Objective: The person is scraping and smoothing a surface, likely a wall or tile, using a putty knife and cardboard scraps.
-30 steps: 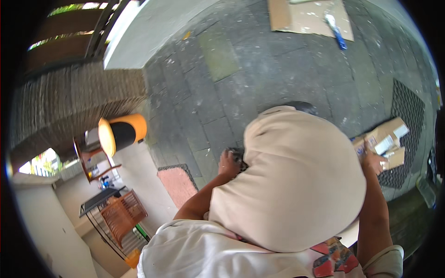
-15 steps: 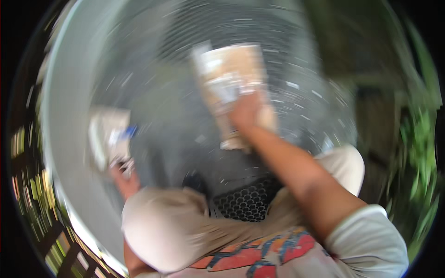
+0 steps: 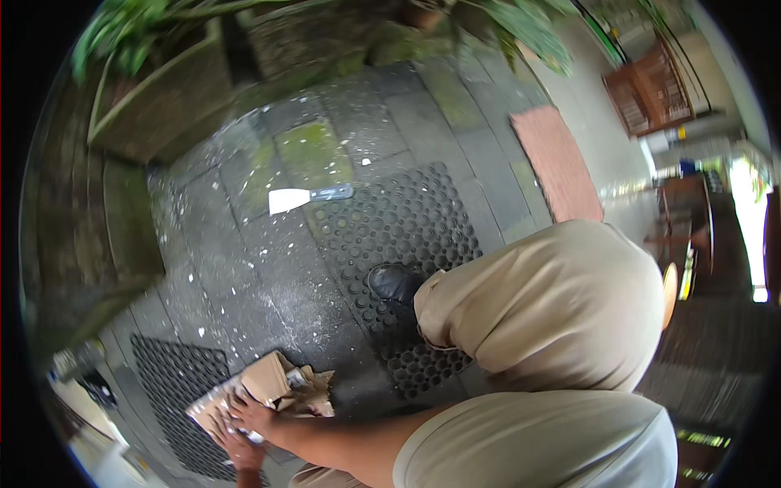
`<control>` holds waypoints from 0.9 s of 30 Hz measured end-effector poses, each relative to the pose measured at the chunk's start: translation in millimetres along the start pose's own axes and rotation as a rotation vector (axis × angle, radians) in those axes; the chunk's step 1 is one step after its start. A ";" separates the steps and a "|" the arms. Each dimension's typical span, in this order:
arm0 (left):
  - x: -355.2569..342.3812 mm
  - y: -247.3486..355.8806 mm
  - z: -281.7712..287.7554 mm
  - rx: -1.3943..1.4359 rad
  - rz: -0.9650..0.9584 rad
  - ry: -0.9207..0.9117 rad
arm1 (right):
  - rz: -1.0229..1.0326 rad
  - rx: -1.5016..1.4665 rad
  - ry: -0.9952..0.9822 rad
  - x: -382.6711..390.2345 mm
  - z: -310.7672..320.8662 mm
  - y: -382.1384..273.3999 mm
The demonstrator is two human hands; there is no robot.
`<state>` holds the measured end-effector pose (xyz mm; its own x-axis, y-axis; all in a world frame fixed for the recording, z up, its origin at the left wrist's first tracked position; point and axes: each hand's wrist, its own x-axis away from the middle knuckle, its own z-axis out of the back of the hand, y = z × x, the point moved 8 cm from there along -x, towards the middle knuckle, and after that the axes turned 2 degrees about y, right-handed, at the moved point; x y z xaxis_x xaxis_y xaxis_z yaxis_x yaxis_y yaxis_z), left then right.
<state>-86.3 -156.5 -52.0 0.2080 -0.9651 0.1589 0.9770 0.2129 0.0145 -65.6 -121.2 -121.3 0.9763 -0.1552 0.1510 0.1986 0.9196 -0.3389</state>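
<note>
In the lower left, torn brown cardboard lies partly over a black rubber mat, with crumpled ends on its right side. My right hand rests on it, fingers stretched across its surface. Just below, my left hand also touches the cardboard, its fingers extended and slightly blurred. White bits show around the hands, too small to make out. Farther off on the paving lies a putty knife with a broad pale blade and a dark grey handle; neither hand is near it.
Grey paving is scattered with white flecks. One holed rubber mat lies under my shoe, another mat at lower left. A pinkish doormat, wooden chair and mossy stone planter stand around.
The view has swung round, bringing the planter and putty knife into sight. My hands, earlier apart with cardboard in the right and a pale piece in the left, are now together on the cardboard.
</note>
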 end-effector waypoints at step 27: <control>52.3 -94.3 -49.5 0.207 0.556 -0.193 | -0.055 -0.044 -0.033 21.6 370.4 133.4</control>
<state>-165.2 -234.6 -93.9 0.6515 -0.6607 0.3727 0.6915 0.7194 0.0665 -49.9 131.7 180.7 0.9605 -0.1924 0.2010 0.2562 0.8934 -0.3692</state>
